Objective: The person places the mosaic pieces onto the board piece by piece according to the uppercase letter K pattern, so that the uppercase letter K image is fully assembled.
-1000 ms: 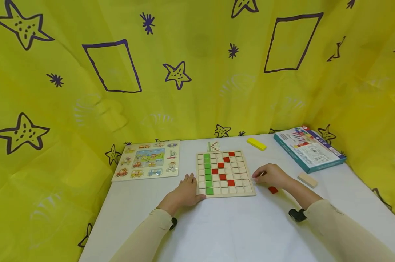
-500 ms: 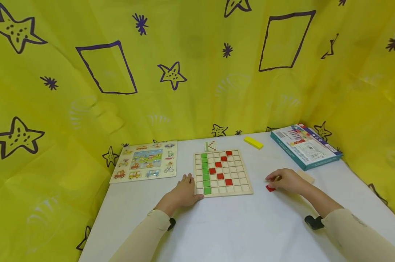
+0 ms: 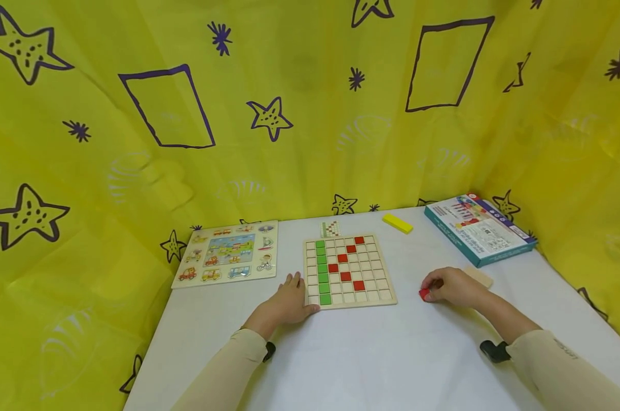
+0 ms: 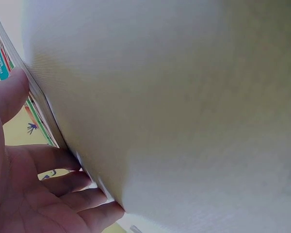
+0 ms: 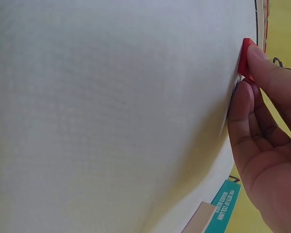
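Note:
A square wooden grid board (image 3: 378, 266) lies on the white table, bearing a column of green tiles (image 3: 322, 268) and several red tiles (image 3: 345, 277) set in slanting lines. At its left edge rests my left hand (image 3: 289, 299), fingers extended along the side and thumb by the near corner; the left wrist view shows this hand (image 4: 43, 194) against the board's edge (image 4: 44, 109). To the right of the board, my right hand (image 3: 455, 287) pinches a loose red tile (image 3: 423, 294) between thumb and fingers. The right wrist view shows that red tile (image 5: 244, 57) tilted on edge at the tabletop.
Behind the board lies a small pattern card (image 3: 330, 229), with a yellow bar (image 3: 398, 223) to its right. A picture puzzle (image 3: 228, 254) is at the left. A teal-sided box (image 3: 482, 228) stands back right, and a pale wooden block (image 3: 479, 277) is partly behind the right wrist.
My right hand has moved right, away from the board's right edge, to the loose red tile and taken hold of it. The view shifted slightly; my left hand stayed at the board.

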Available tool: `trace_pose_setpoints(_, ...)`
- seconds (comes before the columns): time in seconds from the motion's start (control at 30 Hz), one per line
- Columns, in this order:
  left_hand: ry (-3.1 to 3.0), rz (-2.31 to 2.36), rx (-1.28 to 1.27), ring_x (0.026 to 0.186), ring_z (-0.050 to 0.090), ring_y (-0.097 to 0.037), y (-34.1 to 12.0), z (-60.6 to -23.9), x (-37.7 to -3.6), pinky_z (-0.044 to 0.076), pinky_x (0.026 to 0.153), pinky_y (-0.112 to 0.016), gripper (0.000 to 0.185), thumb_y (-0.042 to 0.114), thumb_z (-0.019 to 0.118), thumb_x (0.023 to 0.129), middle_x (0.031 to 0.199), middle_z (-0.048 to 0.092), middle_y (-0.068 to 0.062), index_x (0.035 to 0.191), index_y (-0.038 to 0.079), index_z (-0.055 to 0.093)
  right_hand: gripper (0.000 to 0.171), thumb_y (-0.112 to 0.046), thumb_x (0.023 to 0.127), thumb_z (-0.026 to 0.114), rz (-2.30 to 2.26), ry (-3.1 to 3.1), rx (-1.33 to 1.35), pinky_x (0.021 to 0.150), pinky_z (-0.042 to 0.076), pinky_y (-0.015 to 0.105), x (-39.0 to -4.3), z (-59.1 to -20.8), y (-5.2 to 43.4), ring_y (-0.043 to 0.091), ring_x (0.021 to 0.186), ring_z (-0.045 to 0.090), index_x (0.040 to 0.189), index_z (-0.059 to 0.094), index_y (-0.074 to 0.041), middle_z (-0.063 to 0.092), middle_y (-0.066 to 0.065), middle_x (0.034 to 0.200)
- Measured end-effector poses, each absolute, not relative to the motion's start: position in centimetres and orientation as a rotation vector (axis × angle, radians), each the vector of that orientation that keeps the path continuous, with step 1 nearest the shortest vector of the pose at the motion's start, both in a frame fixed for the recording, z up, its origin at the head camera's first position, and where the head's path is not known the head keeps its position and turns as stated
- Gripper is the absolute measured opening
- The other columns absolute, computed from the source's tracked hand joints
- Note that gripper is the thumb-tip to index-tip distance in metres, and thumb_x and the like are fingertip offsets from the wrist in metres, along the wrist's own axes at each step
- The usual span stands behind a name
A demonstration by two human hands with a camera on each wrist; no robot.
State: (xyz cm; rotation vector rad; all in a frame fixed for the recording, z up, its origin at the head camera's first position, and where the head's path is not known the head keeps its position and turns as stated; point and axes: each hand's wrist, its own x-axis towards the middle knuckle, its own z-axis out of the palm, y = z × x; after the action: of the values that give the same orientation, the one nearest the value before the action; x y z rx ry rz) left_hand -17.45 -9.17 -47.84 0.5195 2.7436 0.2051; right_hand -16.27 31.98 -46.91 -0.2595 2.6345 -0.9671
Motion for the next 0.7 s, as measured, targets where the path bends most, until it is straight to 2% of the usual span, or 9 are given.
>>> trace_pose_setpoints(0.37,2.745,0.210,0.525,0.150,0.018,-0.043,-9.2,-47.7,-17.3,0.026,0.118,-0.053,0.092,0.058,0.056,0.097,0.161,0.023,-0.027,0.151,-0.012,0.032,0.007,-0.008,0.090,0.074,-1.005,2.636,-0.306,0.083,0.052,0.039,-17.4,-47.1,32.0,0.024,0.093,0.057,0.097,0.077,-0.010,0.069,0.003,0.098)
trace_pose_setpoints(0.53,2.750,0.199,0.533,0.150,0.018,-0.043,-9.3,-47.8,-17.4,0.027,0.118,-0.053,0.092,0.059,0.055,0.097,0.161,0.023,-0.027,0.151,-0.011,0.032,0.007,-0.014,0.089,0.077,-1.040,2.621,-0.320,0.078,0.053,0.035,-18.9,-47.0,30.6,0.023,0.091,0.058,0.095,0.078,-0.009,0.071,0.003,0.096)
trace_pose_setpoints(0.7,2.753,0.192,0.526,0.150,0.018,-0.043,-9.2,-47.9,-17.5,0.027,0.118,-0.053,0.092,0.060,0.055,0.097,0.161,0.023,-0.026,0.151,-0.011,0.032,0.007,-0.013,0.088,0.078,-1.076,2.612,-0.369,0.073,0.052,0.032,-19.7,-46.6,28.3,0.021,0.087,0.058,0.093,0.078,-0.007,0.072,0.004,0.094)
